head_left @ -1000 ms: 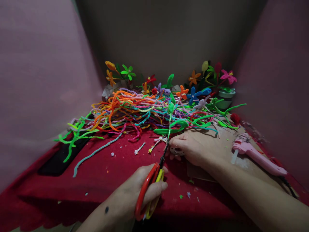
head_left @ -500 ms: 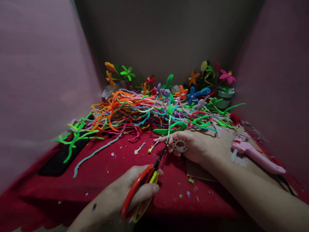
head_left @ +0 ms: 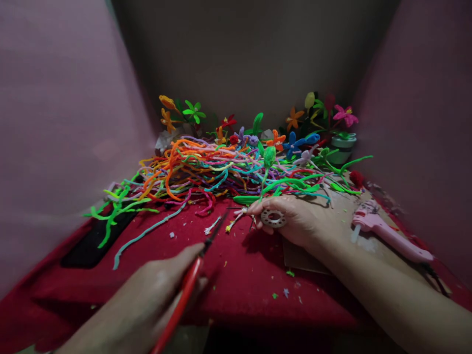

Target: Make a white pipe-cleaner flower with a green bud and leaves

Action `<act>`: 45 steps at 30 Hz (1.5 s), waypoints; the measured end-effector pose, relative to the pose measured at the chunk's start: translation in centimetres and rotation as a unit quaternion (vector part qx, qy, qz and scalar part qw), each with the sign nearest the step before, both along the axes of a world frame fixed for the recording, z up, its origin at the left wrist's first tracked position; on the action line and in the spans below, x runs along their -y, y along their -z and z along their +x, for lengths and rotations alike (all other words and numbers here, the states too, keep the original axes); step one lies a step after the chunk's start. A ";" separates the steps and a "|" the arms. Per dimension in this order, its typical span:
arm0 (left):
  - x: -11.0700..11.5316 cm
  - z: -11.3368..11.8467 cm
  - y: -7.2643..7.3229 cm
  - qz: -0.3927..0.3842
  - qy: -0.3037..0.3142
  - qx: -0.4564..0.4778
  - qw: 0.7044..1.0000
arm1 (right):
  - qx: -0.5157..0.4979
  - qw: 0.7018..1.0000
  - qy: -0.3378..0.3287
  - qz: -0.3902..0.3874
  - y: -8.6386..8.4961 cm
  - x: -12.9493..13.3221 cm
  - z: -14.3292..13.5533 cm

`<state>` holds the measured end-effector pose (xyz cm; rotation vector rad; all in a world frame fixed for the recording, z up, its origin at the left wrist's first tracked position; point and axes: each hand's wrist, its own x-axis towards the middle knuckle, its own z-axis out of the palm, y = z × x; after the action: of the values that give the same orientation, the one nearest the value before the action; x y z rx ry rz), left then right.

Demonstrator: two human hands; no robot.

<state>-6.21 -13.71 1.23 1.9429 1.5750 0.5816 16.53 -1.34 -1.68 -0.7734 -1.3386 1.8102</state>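
Observation:
My left hand (head_left: 162,290) is closed round the red handle of a pair of scissors (head_left: 191,278), whose dark blades point up and away. In my right hand (head_left: 295,219) the fingers pinch the stem of a green pipe-cleaner flower bud (head_left: 269,157), which stands upright above them. A pale round disc with a ring of small holes (head_left: 273,218), like a bobbin, rests against the same fingers. Just left of the fingertips lie a small yellow-tipped piece (head_left: 231,226) and a white-tipped one (head_left: 212,227). The scissors are apart from the stem.
A heap of coloured pipe cleaners (head_left: 206,167) spreads across the red cloth (head_left: 236,305). Finished flowers (head_left: 293,145) stand behind it, some by a pale pot (head_left: 342,147). A pink glue gun (head_left: 391,231) lies at right on a board, a black phone (head_left: 86,248) at left.
My left hand has drawn the scissors away from the stem, down and to the left. The green bud has tilted slightly right and risen a little in my right hand.

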 end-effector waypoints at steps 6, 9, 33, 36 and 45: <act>-3.5 -3.4 0.0 -0.002 -0.145 -0.400 0.905 | -0.004 0.999 0.013 0.039 -0.5 0.3 -0.1; -4.3 -3.3 0.5 0.068 -0.152 -0.415 0.894 | -0.007 0.998 0.015 0.053 -0.8 0.6 -0.1; -7.0 8.1 1.5 0.280 -0.023 -0.408 0.869 | 0.036 0.992 0.099 0.065 -1.8 1.9 -0.8; -7.2 8.0 1.2 0.272 -0.007 -0.422 0.865 | 0.034 0.991 0.112 0.062 -2.0 2.0 -0.8; -9.5 7.6 1.9 0.138 0.007 -0.375 0.917 | 0.087 0.984 0.130 0.084 -1.4 1.7 -0.7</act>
<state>1.35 -4.21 -0.71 2.5800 1.9939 0.0196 15.79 -3.08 -0.25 -0.9813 -1.4087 1.4340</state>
